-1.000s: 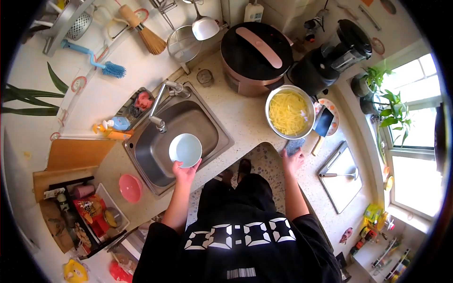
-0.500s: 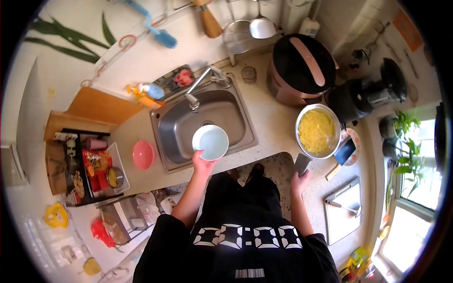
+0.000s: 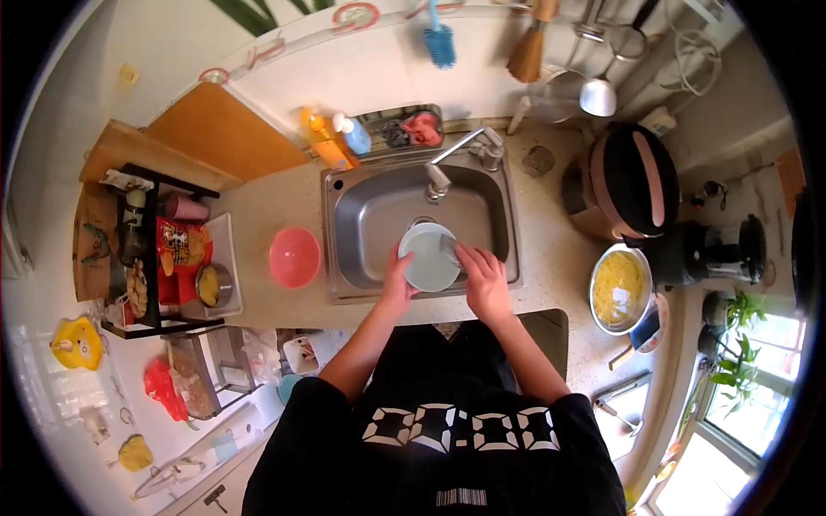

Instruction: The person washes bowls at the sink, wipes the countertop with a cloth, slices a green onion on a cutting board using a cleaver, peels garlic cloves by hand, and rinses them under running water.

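Note:
Over the front part of the steel sink, my left hand grips a pale bowl by its left rim. My right hand is closed on a grey scrubbing cloth, which lies against the inside of the bowl at its right side. The faucet is just behind the bowl; no water stream can be made out. A pink bowl stands on the counter left of the sink.
On the right are a pan of yellow shreds, a cooker, a blender and a white board. Soap bottles stand behind the sink. A rack with food packets is at the left.
My right hand has moved left from beside the pan to the pale bowl, bringing the grey cloth into it. The view has swung, so the sink appears nearer the middle.

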### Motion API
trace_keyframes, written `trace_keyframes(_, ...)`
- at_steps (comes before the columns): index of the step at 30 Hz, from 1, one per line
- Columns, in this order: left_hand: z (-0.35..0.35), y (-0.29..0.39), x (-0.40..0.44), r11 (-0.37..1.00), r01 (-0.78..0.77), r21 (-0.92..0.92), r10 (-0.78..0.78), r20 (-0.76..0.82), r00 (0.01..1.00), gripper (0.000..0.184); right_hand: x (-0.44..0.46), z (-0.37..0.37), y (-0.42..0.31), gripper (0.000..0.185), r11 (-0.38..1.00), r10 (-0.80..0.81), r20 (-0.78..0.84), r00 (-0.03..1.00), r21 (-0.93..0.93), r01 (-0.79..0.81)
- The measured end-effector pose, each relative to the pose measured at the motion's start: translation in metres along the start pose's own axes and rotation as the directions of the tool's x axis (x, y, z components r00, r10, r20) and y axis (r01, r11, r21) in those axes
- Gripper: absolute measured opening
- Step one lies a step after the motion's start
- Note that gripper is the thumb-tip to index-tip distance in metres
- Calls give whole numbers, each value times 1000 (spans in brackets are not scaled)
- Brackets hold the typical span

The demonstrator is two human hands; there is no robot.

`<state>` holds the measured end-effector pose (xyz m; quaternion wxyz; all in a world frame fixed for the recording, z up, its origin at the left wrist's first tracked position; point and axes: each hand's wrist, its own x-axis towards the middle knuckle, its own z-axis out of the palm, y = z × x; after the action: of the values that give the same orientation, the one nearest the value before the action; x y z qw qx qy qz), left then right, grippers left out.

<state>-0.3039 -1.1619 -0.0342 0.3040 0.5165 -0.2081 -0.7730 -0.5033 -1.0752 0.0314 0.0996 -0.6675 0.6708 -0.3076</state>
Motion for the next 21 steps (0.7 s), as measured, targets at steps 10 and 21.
trace_keyframes(10,-50,47,23,1000,16,-6,-16,-9,1000,61,57,119,-24,52,942,-266,289,920,-123,311)
trace_keyframes(21,-45,52,46,997,29,-77,-32,-34,999,62,68,113,-31,57,986,-148,547,824,14,168)
